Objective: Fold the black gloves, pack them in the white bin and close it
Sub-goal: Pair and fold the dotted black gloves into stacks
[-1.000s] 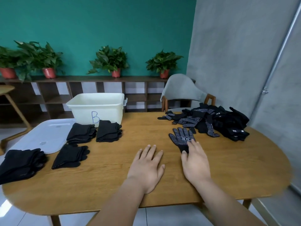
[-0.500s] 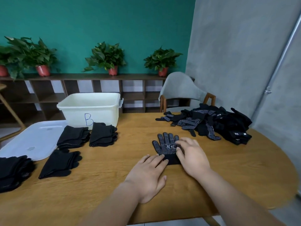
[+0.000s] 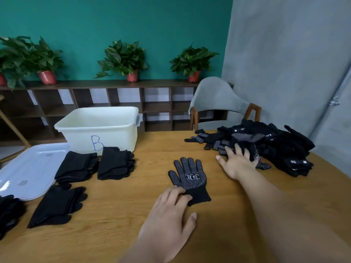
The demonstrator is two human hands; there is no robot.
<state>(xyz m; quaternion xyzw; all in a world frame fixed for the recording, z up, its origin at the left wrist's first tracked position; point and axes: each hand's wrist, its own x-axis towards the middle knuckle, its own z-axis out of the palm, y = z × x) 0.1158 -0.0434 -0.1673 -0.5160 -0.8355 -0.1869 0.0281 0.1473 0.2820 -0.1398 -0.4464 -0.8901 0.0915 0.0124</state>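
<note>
One black dotted glove (image 3: 189, 177) lies flat, palm side up, in the middle of the wooden table (image 3: 133, 215). My left hand (image 3: 171, 211) rests with straight fingertips on its cuff. My right hand (image 3: 237, 162) reaches out to the right with spread fingers onto the loose pile of black gloves (image 3: 275, 147); its fingertips are partly hidden by a glove. The open white bin (image 3: 98, 128), marked "B", stands at the back left. Its white lid (image 3: 28, 168) lies flat on the table to the left of it.
Folded glove stacks lie in front of the bin (image 3: 77, 166) (image 3: 115, 164), nearer me (image 3: 57, 204) and at the left edge (image 3: 7, 211). A grey chair (image 3: 214, 99) stands behind the table. A dark shelf (image 3: 114, 103) carries potted plants.
My right hand pulled the single glove to the table's middle, let go of it and moved right to the pile. My left hand slid forward onto the glove's cuff.
</note>
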